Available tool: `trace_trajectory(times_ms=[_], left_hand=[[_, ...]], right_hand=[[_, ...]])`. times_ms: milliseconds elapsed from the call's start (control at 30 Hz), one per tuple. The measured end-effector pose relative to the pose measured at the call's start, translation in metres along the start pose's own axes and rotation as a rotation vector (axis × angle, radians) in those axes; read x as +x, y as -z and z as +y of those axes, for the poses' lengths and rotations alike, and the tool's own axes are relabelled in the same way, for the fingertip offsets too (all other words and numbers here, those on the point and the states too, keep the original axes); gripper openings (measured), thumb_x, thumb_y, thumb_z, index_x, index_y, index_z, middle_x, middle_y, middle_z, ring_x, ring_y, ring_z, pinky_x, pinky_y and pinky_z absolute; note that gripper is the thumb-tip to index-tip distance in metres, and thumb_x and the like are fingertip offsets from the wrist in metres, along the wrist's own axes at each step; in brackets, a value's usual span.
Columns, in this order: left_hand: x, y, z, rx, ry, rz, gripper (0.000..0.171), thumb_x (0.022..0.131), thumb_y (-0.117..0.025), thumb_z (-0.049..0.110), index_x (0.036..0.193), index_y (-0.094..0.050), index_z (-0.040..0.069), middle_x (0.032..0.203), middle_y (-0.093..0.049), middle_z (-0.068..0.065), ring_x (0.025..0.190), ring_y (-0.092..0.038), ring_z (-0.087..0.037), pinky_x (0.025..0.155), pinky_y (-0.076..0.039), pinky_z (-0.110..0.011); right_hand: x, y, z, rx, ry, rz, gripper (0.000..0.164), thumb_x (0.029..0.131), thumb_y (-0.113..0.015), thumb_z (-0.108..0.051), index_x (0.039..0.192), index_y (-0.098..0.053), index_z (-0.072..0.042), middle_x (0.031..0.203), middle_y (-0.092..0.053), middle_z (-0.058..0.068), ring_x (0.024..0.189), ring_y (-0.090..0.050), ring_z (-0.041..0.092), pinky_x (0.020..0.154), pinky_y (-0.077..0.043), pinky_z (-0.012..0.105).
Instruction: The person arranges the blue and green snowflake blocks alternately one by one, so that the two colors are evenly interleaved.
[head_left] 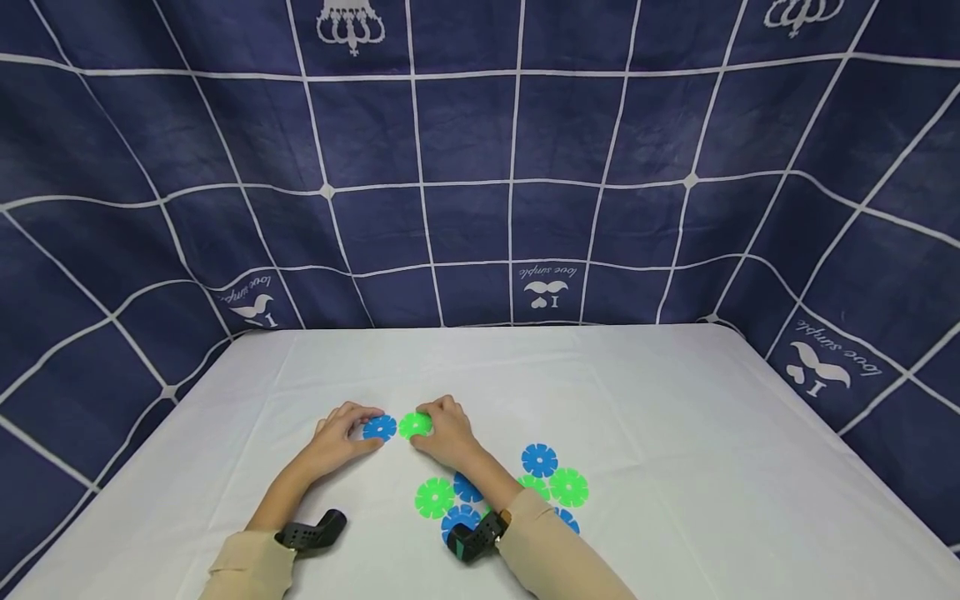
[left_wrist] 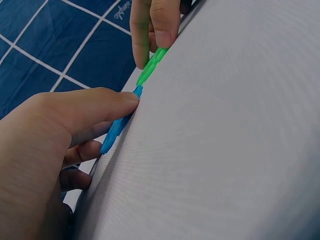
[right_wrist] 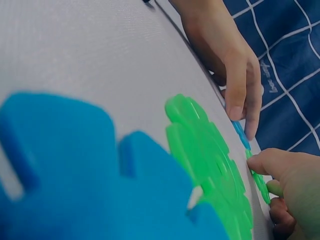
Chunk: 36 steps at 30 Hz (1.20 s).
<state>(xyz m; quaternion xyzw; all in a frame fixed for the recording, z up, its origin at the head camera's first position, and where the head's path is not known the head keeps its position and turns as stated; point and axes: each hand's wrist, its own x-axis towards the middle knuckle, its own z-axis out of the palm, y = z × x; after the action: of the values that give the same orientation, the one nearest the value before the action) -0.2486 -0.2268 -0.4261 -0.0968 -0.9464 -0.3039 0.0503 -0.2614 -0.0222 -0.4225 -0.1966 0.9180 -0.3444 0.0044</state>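
Note:
In the head view my left hand [head_left: 336,440] grips a blue notched plastic disc [head_left: 380,427] by its edge, between thumb and fingers. Just to its right, my right hand [head_left: 448,435] holds a green disc [head_left: 415,425] of the same flower-like shape. The two discs lie side by side on the white tabletop. Seen from the left wrist, the blue disc [left_wrist: 117,130] nearly meets the green disc [left_wrist: 150,68] edge to edge; whether their notches are joined I cannot tell. The right wrist view shows my right thumb on the green disc [right_wrist: 259,184].
Loose discs lie below and under my right forearm: a green disc [head_left: 435,497], a blue disc [head_left: 540,460], another green disc [head_left: 568,487] and several more, some partly covered by the arm. A dark blue curtain [head_left: 465,221] with white lines hangs behind the white table [head_left: 712,450].

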Motion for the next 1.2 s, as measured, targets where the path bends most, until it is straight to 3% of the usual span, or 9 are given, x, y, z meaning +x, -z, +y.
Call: trace_trajectory(times_ms=[433,700,933,1200], left_hand=[[0.0,-0.002,0.0,0.003,0.028,-0.014,0.047,0.076,-0.069,0.039,0.115,-0.06,0.014,0.105,-0.053,-0.004,0.092,-0.044,-0.018,0.077,-0.025,-0.036],[0.0,-0.003,0.0,0.005,0.012,-0.002,0.047,0.076,-0.068,0.04,0.115,-0.06,0.013,0.104,-0.054,-0.003,0.092,-0.044,-0.018,0.076,-0.025,-0.035],[0.002,-0.006,0.001,-0.007,0.026,0.005,0.048,0.078,-0.065,0.045,0.115,-0.06,0.014,0.103,-0.054,-0.003,0.089,-0.043,-0.016,0.077,-0.025,-0.035],[0.001,-0.004,0.001,-0.019,0.042,0.009,0.043,0.082,-0.061,0.041,0.115,-0.06,0.013,0.104,-0.055,-0.003,0.088,-0.044,-0.017,0.076,-0.025,-0.035]], right_hand=[[-0.001,-0.003,-0.002,-0.005,-0.025,0.009,0.049,0.08,-0.066,-0.029,0.123,-0.054,-0.009,0.108,-0.046,0.007,0.098,-0.042,0.018,0.084,-0.035,0.033],[-0.002,-0.001,-0.002,-0.005,-0.002,0.013,0.049,0.081,-0.065,-0.03,0.124,-0.053,-0.01,0.107,-0.045,0.007,0.096,-0.041,0.018,0.083,-0.034,0.033],[-0.002,0.008,0.002,0.02,-0.007,-0.075,0.052,0.082,-0.062,-0.032,0.129,-0.049,-0.015,0.117,-0.045,0.009,0.105,-0.042,0.02,0.089,-0.036,0.036],[-0.007,0.032,-0.005,0.147,-0.005,-0.185,0.061,0.083,-0.062,-0.032,0.137,-0.038,-0.017,0.131,-0.037,0.014,0.121,-0.037,0.028,0.096,-0.036,0.048]])
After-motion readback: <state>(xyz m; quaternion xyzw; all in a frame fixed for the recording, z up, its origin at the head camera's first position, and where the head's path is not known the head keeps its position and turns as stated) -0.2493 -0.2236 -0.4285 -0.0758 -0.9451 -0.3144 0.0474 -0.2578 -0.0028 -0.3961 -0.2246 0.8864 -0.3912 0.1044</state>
